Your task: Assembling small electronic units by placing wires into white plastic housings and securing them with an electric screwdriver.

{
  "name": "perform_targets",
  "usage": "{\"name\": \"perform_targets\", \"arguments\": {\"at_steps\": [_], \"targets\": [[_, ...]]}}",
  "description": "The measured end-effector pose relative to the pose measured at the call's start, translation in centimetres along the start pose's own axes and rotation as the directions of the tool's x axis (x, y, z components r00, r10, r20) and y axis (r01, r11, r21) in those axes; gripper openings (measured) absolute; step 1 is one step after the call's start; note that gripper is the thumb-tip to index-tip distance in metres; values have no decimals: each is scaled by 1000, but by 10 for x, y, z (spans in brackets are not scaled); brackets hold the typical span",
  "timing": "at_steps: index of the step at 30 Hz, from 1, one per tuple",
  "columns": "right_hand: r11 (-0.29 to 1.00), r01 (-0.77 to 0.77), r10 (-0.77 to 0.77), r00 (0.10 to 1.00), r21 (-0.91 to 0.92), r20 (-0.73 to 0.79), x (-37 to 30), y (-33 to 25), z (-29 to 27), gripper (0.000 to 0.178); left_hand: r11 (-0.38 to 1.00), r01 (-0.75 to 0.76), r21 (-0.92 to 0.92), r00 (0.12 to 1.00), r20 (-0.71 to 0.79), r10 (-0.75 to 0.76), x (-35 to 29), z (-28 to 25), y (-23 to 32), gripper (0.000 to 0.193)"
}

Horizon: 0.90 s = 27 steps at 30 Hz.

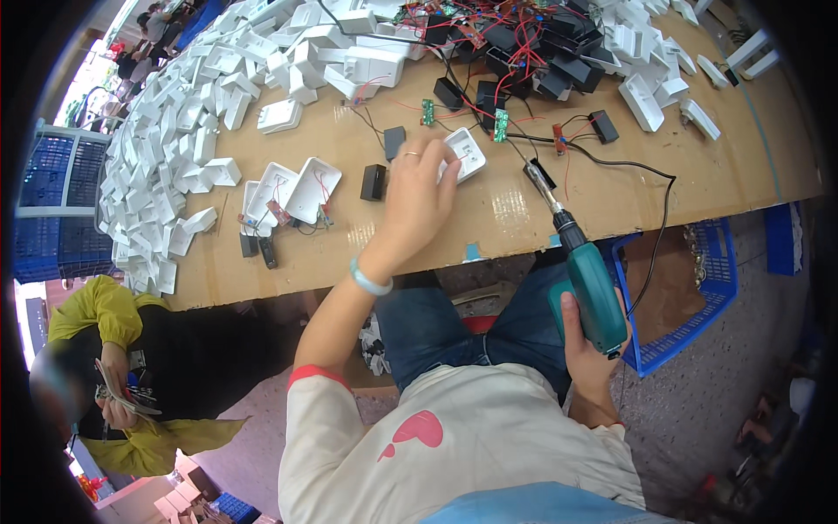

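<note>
My left hand (pixel 423 188) is closed on the left edge of a small white plastic casing (pixel 468 155) on the cardboard-topped table, its thumb along the near side. Its fingers partly hide the casing's inside. My right hand (pixel 583 342) grips a teal pistol-shaped corded tool (pixel 594 284) with a black collar and a slim metal barrel, which points up at the table beside a small black part (pixel 544 172). Left of my left hand lie a black box (pixel 374 182) and a dark grey one (pixel 394 142). Wired white casings (pixel 314 190) sit further left.
White casings (pixel 175 166) are heaped across the left and back; black boxes with red wires (pixel 532 52) pile up at the back. A black cable (pixel 642 164) loops on the right. A blue crate (pixel 681 341) stands below. At left, another person in yellow sleeves (pixel 109 310) handles something.
</note>
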State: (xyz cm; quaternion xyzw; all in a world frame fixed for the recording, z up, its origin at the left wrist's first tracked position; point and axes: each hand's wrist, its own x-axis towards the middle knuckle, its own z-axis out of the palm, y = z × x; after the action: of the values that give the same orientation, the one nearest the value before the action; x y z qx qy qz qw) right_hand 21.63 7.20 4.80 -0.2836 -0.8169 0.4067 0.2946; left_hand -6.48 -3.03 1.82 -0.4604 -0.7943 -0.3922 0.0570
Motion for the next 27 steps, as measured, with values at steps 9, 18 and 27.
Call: {"name": "perform_targets", "arguments": {"at_steps": [9,18,27], "targets": [[998,-58,57,997,24,61,-10,-4,-4,36,939,-160,306,987,56,150,-34,15,27,11],[997,43,-54,986,69,158,-14,3,11,33,978,-33,204,988,-141,63,-32,28,23,10],[999,17,-26,985,51,173,-7,2,27,36,975,-26,220,984,-164,63,-32,31,24,9]]}}
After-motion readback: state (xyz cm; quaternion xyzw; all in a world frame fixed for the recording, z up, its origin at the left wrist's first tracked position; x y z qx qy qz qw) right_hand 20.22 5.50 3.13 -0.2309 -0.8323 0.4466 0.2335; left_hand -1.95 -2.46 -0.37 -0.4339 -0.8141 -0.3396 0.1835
